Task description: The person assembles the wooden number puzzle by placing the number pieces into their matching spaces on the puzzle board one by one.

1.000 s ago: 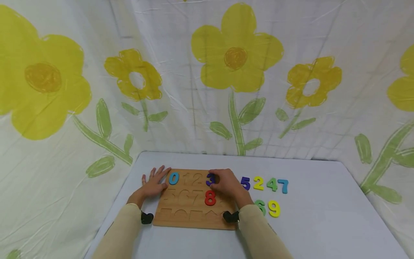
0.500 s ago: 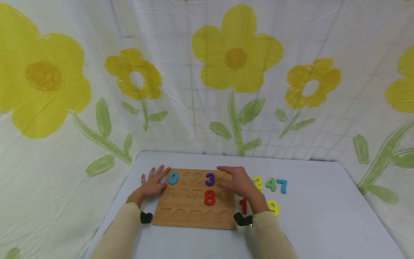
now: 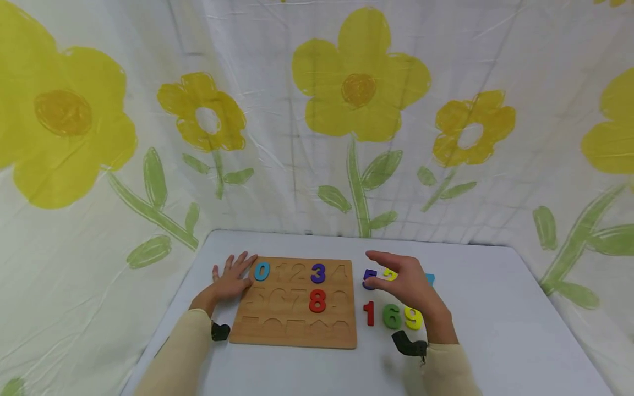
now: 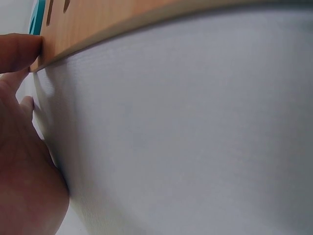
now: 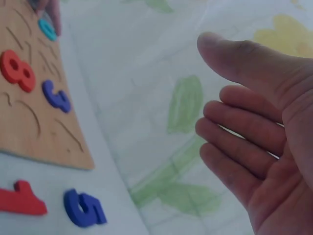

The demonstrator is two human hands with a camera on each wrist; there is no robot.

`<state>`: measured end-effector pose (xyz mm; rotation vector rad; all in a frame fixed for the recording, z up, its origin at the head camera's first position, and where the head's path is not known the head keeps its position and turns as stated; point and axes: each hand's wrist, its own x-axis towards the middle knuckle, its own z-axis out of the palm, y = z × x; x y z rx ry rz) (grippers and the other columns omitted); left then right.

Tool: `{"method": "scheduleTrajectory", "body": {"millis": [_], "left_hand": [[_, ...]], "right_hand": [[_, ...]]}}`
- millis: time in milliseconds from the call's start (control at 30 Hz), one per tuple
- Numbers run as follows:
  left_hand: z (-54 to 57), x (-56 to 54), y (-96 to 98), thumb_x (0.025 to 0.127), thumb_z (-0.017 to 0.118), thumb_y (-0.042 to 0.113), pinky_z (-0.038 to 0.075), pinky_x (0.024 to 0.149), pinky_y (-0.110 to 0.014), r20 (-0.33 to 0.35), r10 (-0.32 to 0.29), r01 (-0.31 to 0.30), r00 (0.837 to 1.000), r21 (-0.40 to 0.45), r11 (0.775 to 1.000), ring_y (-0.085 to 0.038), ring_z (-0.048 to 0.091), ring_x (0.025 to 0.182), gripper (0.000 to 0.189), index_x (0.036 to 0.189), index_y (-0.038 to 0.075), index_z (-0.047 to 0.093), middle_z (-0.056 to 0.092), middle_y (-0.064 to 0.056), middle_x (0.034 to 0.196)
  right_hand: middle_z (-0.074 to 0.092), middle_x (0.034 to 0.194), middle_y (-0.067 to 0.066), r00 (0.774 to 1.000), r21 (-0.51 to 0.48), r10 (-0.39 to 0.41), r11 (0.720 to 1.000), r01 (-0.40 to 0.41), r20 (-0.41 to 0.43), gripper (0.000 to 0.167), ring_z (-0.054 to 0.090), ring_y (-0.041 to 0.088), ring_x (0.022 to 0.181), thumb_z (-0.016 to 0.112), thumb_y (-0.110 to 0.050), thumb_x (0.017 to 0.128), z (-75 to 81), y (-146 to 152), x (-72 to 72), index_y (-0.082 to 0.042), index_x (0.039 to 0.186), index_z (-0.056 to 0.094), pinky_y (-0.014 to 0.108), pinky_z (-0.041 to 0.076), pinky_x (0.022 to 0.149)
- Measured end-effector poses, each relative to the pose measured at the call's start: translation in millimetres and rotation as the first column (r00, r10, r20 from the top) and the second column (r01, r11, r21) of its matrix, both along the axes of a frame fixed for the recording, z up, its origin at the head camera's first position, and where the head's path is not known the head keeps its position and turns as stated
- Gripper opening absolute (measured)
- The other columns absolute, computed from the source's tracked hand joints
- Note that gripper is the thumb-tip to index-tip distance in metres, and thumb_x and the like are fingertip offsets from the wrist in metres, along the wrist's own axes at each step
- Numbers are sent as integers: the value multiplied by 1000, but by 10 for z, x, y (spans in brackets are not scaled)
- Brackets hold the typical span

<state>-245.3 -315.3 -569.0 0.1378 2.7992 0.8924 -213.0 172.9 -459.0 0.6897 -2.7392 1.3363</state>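
A wooden number board (image 3: 292, 333) lies on the table with a blue 0 (image 3: 262, 270), a purple 3 (image 3: 318, 273) and a red 8 (image 3: 317, 301) in its recesses. My left hand (image 3: 227, 283) rests at the board's left edge, fingers spread, thumb touching the wood in the left wrist view. Over the loose numbers right of the board, my right hand (image 3: 408, 280) hovers with thumb and fingers apart, holding nothing. Close to its thumb is a purple 5 (image 3: 369, 279). Partly hidden by this hand are a yellow 2 (image 3: 390, 274) and a blue piece (image 3: 430, 279).
In front of the right hand lie a red 1 (image 3: 369, 313), a green 6 (image 3: 392, 316) and a yellow 9 (image 3: 413, 318). The white table (image 3: 500, 330) extends to the right. A flower-printed curtain (image 3: 277, 181) hangs behind its far edge.
My right hand has let go of the purple 3, left in the board's top row, and moved right, off the board and over the loose numbers. The left hand stays at the board's edge.
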Motion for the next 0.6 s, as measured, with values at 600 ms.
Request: {"method": "scheduleTrajectory", "body": {"millis": [600], "left_hand": [[-4, 8, 9, 101, 53, 20, -21, 118, -82, -9, 6, -6, 1000, -5, 1000, -60, -8, 164, 75, 172, 11, 31, 11, -26, 182]], "right_hand": [[73, 147, 2, 993, 139, -114, 984, 113, -6, 64, 70, 38, 134, 90, -44, 90, -53, 833, 410, -24, 148, 71, 60, 58, 107]]}}
